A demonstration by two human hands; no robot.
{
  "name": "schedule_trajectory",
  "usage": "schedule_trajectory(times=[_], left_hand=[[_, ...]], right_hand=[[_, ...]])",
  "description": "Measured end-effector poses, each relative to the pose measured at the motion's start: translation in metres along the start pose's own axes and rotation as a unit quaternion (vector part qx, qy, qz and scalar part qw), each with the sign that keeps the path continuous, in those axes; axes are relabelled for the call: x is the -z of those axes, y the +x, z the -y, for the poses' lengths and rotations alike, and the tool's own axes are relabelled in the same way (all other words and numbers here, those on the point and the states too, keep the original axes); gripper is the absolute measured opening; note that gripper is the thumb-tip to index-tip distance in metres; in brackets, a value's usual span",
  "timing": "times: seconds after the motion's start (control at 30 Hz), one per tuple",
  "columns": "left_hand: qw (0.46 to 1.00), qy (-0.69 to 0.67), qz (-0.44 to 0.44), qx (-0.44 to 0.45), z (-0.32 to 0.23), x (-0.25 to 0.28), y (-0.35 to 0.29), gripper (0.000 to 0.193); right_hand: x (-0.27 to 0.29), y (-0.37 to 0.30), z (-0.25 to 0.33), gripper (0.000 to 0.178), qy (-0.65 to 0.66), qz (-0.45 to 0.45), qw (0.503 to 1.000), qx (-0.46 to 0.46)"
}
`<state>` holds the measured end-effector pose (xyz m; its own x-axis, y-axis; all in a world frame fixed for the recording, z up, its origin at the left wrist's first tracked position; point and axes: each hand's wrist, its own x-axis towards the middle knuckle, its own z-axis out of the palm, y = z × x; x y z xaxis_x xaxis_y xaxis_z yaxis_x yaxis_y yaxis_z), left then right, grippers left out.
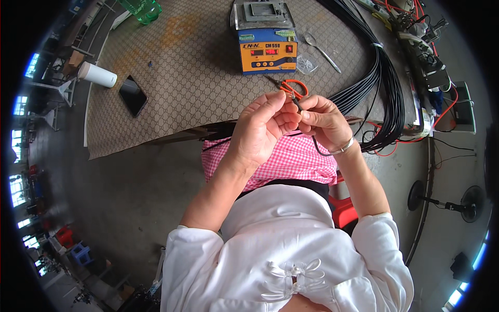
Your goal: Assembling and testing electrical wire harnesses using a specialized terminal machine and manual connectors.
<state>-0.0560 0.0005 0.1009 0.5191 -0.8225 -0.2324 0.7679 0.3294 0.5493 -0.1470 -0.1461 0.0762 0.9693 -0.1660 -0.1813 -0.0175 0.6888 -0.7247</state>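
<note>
Above my lap, near the table's front edge, my two hands meet at the end of a black cable [297, 104]. My right hand [328, 124] is closed, pinching the cable between thumb and fingers. From it the cable loops down past the bracelet on my wrist. Closed at the thumb and forefinger, my left hand [262, 125] grips at the cable's tip, where thin wire ends seem to show; the fingers partly hide them. Just beyond my fingertips lie orange-handled snips [295, 86] on the table. Behind them stands a blue and orange solder pot [267, 49] with red digits lit.
A thick bundle of black cables [387, 78] curves over the table's right side. Near the pot lie a metal spoon [323, 53] and a clear plastic bag [305, 65]. A phone [133, 96], white cup [97, 74] and green bottle [143, 9] sit on the patterned tabletop [192, 78].
</note>
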Motion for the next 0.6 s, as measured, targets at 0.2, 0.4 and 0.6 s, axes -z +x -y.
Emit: schedule_trajectory(times=[0.2, 0.4, 0.6], left_hand=[[1.0, -0.006, -0.001, -0.001, -0.002, 0.009, 0.003, 0.016], [0.999, -0.037, -0.005, 0.008, -0.008, 0.016, 0.01, 0.018], [0.998, -0.06, -0.013, 0.003, -0.011, 0.027, 0.018, 0.019]], right_hand=[[-0.002, 0.005, 0.001, 0.01, -0.019, -0.017, 1.0, -0.011], [-0.004, 0.016, 0.003, 0.011, -0.061, -0.051, 0.997, 0.006], [-0.008, 0.029, 0.001, 0.012, -0.085, -0.071, 0.994, 0.007]])
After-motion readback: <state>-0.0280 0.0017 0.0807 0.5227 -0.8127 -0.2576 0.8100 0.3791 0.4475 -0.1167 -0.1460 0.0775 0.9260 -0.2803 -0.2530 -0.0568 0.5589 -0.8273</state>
